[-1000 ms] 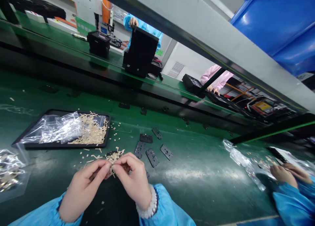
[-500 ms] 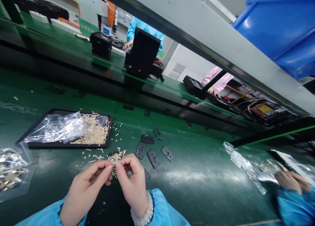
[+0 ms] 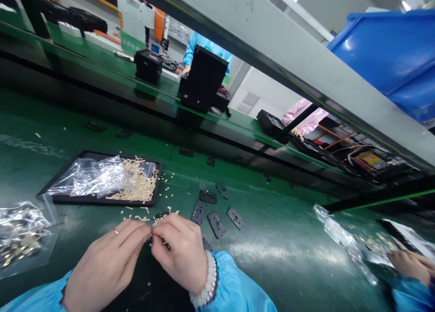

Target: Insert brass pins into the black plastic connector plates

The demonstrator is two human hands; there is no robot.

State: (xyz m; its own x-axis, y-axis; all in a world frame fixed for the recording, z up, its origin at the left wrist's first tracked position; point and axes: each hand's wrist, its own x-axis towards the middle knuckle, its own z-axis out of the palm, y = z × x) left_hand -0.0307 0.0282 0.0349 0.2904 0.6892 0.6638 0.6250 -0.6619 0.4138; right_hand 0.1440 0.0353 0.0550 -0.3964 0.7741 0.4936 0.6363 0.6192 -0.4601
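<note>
My left hand (image 3: pixel 110 260) and my right hand (image 3: pixel 181 251) meet fingertip to fingertip low over the green bench. Both have their fingers pinched together; whatever lies between them is too small or hidden to name. Just beyond my fingers sits a little heap of tan strips (image 3: pixel 162 216), partly covered by my right hand. Several flat black plates with cut-outs (image 3: pixel 216 225) lie to the right of my right hand. Up and left of my hands is a black tray (image 3: pixel 102 199) holding tan strips (image 3: pixel 142 185) and a clear plastic bag (image 3: pixel 102 176).
A clear bag of shiny metal pieces (image 3: pixel 23 235) lies at the far left. A co-worker's hands (image 3: pixel 409 264) work at the right edge near a crumpled plastic bag (image 3: pixel 343 235). A grey beam (image 3: pixel 272 54) crosses overhead, with a blue bin (image 3: pixel 390 54) above it.
My left hand has turned palm down, its back now showing, and both hands sit slightly lower over the heap. The whole view has shifted a little to the right.
</note>
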